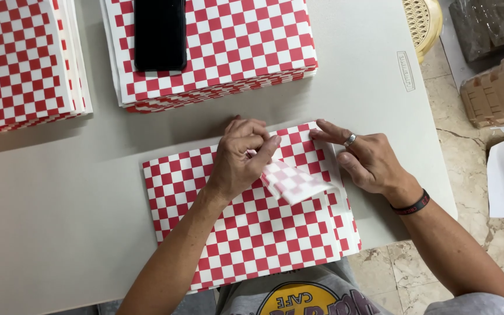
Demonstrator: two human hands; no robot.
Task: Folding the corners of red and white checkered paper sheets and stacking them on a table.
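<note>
Head view: we see the left hand (pixel 241 157) pinching a folded corner of thin red-and-white checkered paper sheet (pixel 252 227) on the grey table (pixel 59 192); right hand (pixel 364 158), fingers spread, presses its top edge. Looks light, floppy, tearable; best gripped at corners.

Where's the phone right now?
In the head view, the black phone lies at the top, left of centre, on the middle stack of checkered paper, well above both hands.
</note>
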